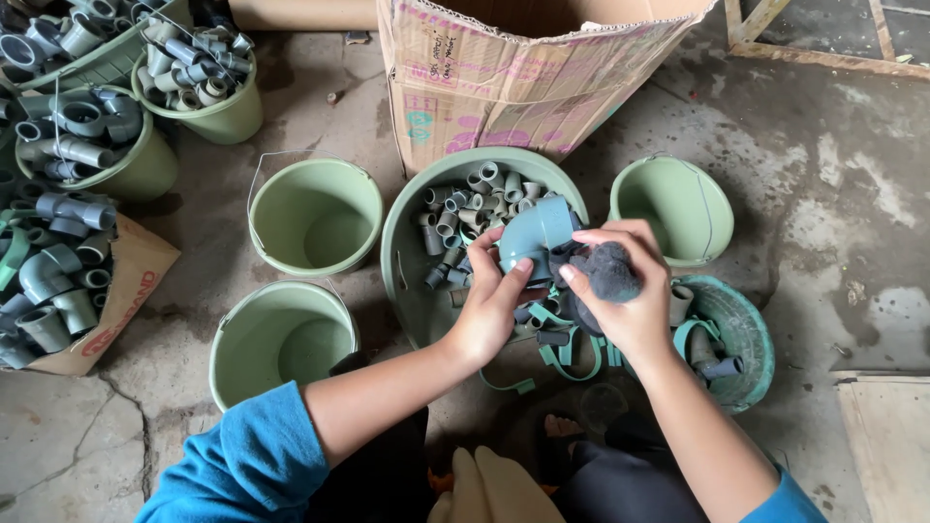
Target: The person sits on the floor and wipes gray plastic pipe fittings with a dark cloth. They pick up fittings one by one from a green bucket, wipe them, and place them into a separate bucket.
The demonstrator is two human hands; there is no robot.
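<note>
- left hand has its fingers wrapped around a blue-grey pipe elbow, held right over the big green basin
- right hand is closed on a dark fuzzy rag, pressed up against the elbow's end
- the basin holds a heap of small grey pipe fittings toward the back, plus green plastic straps spilling over the near rim
- three pale green buckets sit around it with nothing in them: one just left of the basin, one nearer the person, one on the right
- two more buckets top left are stuffed with grey fittings, and the open carton at the left edge has bigger elbows piled in
- a teal bowl-ish thing on the right has a few fittings in it, mostly hidden by the right forearm, so can't really say what it is
- cardboard box behind the basin is cut off at the top, contents not visible
</note>
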